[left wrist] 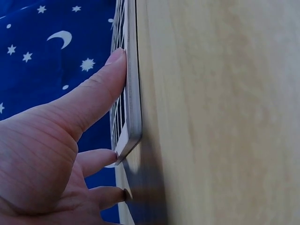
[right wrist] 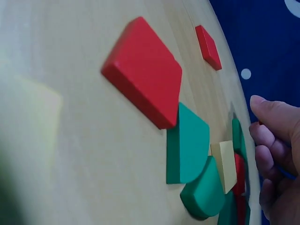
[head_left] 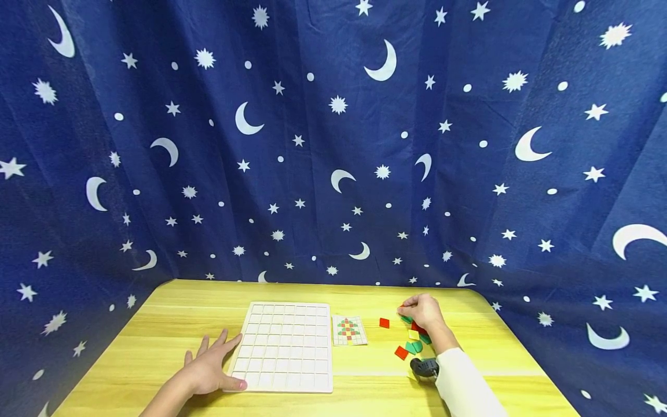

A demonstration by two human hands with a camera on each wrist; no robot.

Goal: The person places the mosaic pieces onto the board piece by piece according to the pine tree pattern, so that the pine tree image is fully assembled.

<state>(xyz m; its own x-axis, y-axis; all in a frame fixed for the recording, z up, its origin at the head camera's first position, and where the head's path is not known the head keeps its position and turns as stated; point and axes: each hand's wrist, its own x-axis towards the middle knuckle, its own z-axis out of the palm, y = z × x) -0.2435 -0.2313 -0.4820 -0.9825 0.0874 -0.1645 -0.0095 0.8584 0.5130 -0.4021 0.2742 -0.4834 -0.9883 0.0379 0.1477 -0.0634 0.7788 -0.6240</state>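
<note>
My left hand (head_left: 209, 369) lies spread at the left side of a white gridded board (head_left: 283, 347). In the left wrist view its thumb (left wrist: 101, 93) rests on the board's rim, and its other fingers reach round the corner and toward the table. Over the loose pieces at the right, my right hand (head_left: 426, 314) pinches a small red block (right wrist: 260, 123) between thumb and fingers, mostly hidden by them. Beneath and beside that hand lie green rounded blocks (right wrist: 191, 145), a yellow square block (head_left: 413, 334) and more red blocks (head_left: 401, 353).
A small pattern card (head_left: 350, 330) with a coloured tree on a grid lies just right of the board. One red square block (head_left: 384, 322) lies apart between the card and the pile. A blue curtain (head_left: 312, 145) with moons and stars encloses the wooden table (head_left: 365, 399).
</note>
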